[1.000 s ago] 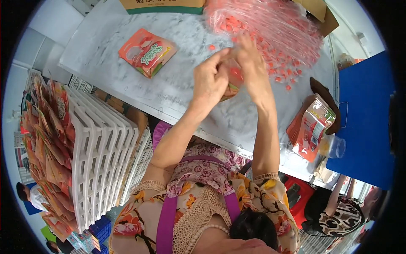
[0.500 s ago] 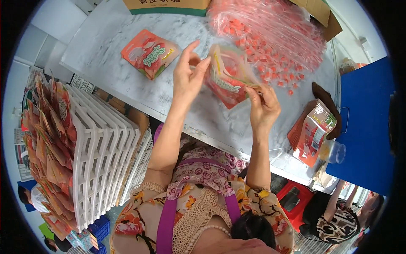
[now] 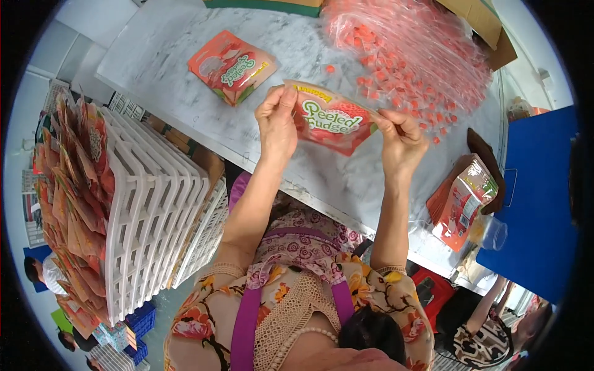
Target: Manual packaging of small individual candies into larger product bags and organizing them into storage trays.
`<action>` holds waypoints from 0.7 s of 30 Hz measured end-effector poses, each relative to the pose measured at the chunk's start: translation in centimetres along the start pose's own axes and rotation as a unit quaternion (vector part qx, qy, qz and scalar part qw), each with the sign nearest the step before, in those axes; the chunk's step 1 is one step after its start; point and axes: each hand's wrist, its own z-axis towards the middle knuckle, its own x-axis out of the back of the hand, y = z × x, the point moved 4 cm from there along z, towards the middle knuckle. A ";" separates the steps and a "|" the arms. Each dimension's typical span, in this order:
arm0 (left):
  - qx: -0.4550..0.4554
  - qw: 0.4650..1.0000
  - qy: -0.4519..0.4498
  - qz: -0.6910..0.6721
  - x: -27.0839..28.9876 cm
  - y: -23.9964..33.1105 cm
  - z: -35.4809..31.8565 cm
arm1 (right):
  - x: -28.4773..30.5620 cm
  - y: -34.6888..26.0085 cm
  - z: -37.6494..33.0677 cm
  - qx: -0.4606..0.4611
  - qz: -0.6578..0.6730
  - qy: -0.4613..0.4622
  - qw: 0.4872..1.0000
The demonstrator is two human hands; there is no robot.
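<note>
Between my two hands a red and pink candy pouch (image 3: pixel 331 123) is stretched sideways above the table. My left hand (image 3: pixel 276 123) pinches its upper left corner, thumb toward me. At the upper right corner my right hand (image 3: pixel 401 139) pinches the pouch edge between thumb and fingers. The pouch front faces up at me; its inside is hidden. Another candy pouch (image 3: pixel 230 67) lies flat on the table to the left of my hands. Beyond my right hand spreads a heap of wrapped red candies (image 3: pixel 402 74), partly under clear plastic.
White stacked crates (image 3: pixel 145 204) full of pouches stand to my left. A stack of flat pouches (image 3: pixel 464 201) lies at the right table edge, beside a clear plastic cup (image 3: pixel 494 234) and a blue box (image 3: pixel 541 191). Cardboard boxes (image 3: pixel 473 21) sit at the back. Another person (image 3: pixel 486 334) is at lower right.
My left hand has gone from open fingers beside the pouch to pinching its corner. The pouch's mouth, gaping before, is now drawn straight between both hands.
</note>
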 end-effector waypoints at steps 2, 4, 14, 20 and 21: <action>0.017 0.997 0.032 -0.062 -0.3 1.1 -0.2 | -0.5 -1.0 0.1 0.029 -0.035 -0.009 0.999; 0.099 0.993 -0.048 0.048 -1.1 3.5 -0.2 | -1.0 -1.0 0.4 -0.039 0.074 -0.035 0.996; 0.043 0.961 -0.088 0.258 -0.5 10.5 -2.0 | -6.9 -10.1 1.3 0.224 -0.171 -0.211 0.936; -0.060 0.935 -0.098 0.336 0.1 10.1 -4.0 | -9.9 -10.4 1.4 0.284 -0.271 -0.454 0.799; -0.036 0.947 -0.092 0.306 -0.3 11.0 -4.4 | -10.1 -11.1 1.2 0.268 -0.258 -0.464 0.804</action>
